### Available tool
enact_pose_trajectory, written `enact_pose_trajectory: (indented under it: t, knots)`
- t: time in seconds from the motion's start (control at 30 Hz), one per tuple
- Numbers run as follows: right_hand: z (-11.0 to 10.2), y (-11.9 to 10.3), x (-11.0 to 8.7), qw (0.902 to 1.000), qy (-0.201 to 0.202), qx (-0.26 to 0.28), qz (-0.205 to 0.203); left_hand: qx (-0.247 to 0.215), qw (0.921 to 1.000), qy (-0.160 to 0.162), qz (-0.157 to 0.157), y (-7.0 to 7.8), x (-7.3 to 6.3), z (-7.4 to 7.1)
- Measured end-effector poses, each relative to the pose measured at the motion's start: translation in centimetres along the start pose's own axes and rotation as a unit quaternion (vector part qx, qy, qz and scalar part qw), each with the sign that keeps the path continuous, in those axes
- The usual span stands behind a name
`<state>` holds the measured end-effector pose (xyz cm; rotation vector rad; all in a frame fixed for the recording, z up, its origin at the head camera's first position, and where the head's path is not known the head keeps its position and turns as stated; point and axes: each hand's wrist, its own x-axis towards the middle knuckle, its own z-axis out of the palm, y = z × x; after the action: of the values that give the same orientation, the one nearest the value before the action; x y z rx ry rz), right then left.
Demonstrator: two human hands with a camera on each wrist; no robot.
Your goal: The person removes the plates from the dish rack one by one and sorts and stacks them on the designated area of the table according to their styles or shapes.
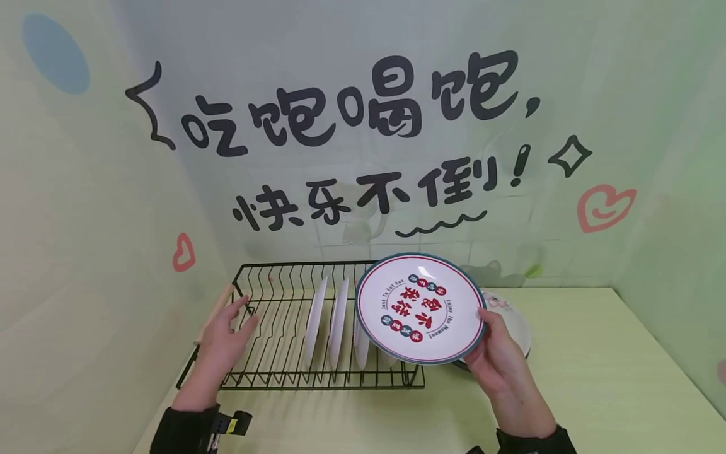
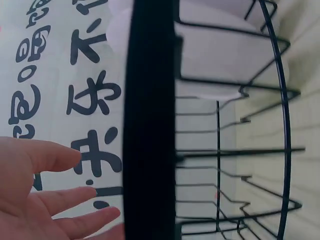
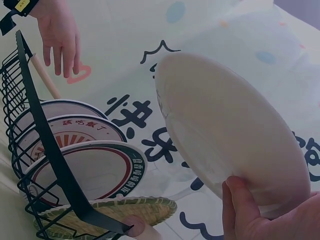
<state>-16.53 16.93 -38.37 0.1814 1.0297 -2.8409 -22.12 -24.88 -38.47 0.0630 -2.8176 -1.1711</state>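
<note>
My right hand (image 1: 501, 356) grips a round white plate (image 1: 420, 309) by its right edge, thumb on the printed face. The plate has a blue-green rim, a thin red ring and red characters. It is tilted up above the right end of a black wire dish rack (image 3: 39, 115). In the right wrist view its plain white back (image 3: 225, 130) shows, with fingers against it. My left hand (image 1: 224, 337) is at the rack's left end, fingers loosely spread and holding nothing. Whether it touches the rack, I cannot tell.
Three plates (image 1: 316, 321) stand on edge in the rack. A woven yellow-green round piece (image 3: 110, 212) is at its right end. Wooden handles (image 3: 46, 77) are at the ends. Another white plate (image 1: 517, 328) lies behind my right hand on the pale table (image 1: 612, 366). Printed walls surround it.
</note>
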Motion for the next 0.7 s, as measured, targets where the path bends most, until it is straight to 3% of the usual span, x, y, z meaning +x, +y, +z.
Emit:
enact_pose_trajectory:
  t: [0.23,0.43,0.53,0.7]
  knots:
    - [-0.1,-0.2,-0.1,0.9999,-0.008,-0.004,-0.008,0.089,0.9954,-0.036,0.007,-1.7,0.9,-1.1]
    - [0.1,-0.5,-0.2,0.9999,0.009,-0.001,-0.005,0.169,0.9829,-0.054,-0.05,-2.3,1.4,-1.4]
    - [0.1,-0.7,-0.3,0.9998,0.019,-0.004,-0.001,0.16,0.9831,-0.059,-0.067,-2.9,1.6,-1.8]
    - [0.0,-0.8,-0.4,0.9995,0.03,-0.011,-0.001,0.149,0.9858,-0.055,-0.054,-3.8,1.8,-2.8]
